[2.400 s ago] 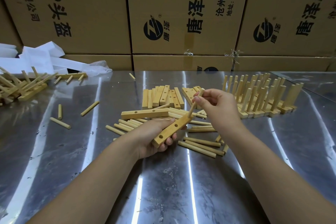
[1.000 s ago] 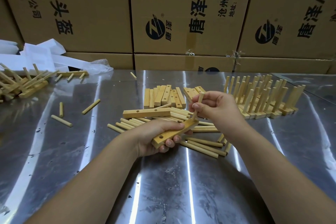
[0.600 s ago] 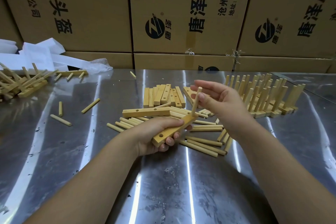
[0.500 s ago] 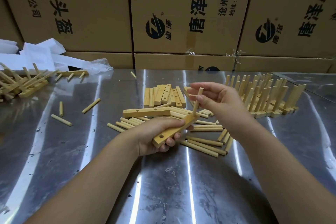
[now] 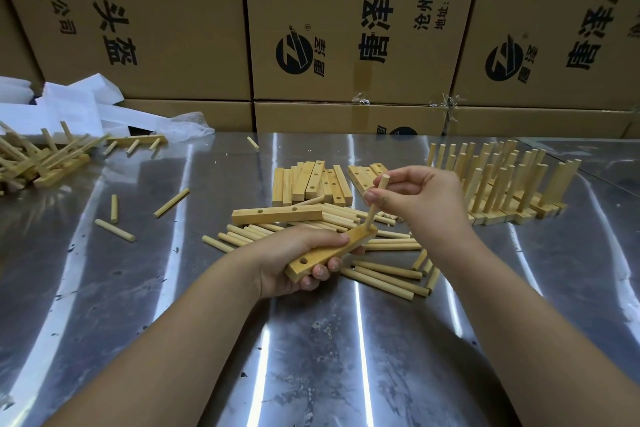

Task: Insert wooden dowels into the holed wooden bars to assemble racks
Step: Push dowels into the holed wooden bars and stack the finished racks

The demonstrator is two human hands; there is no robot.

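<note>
My left hand [image 5: 294,256] grips a holed wooden bar [image 5: 329,253] just above the steel table, near end towards me with an empty hole showing. A dowel [image 5: 375,201] stands upright in the hole at the bar's far end. My right hand [image 5: 422,198] pinches that dowel near its top between thumb and fingers. Loose dowels [image 5: 384,274] lie scattered under and around both hands. Another holed bar [image 5: 277,215] lies across them, and a stack of bars [image 5: 311,182] sits behind.
Finished racks [image 5: 502,184] stand in a row at the right. A heap of racks [image 5: 38,158] and white wrapping [image 5: 69,107] lie far left. Stray dowels [image 5: 114,229] dot the left of the table [image 5: 311,357]. Cardboard boxes [image 5: 346,28] wall the back.
My right hand had let go and spread its fingers beside the dowel; now it has closed on the dowel's top again. The bar in my left hand has barely moved.
</note>
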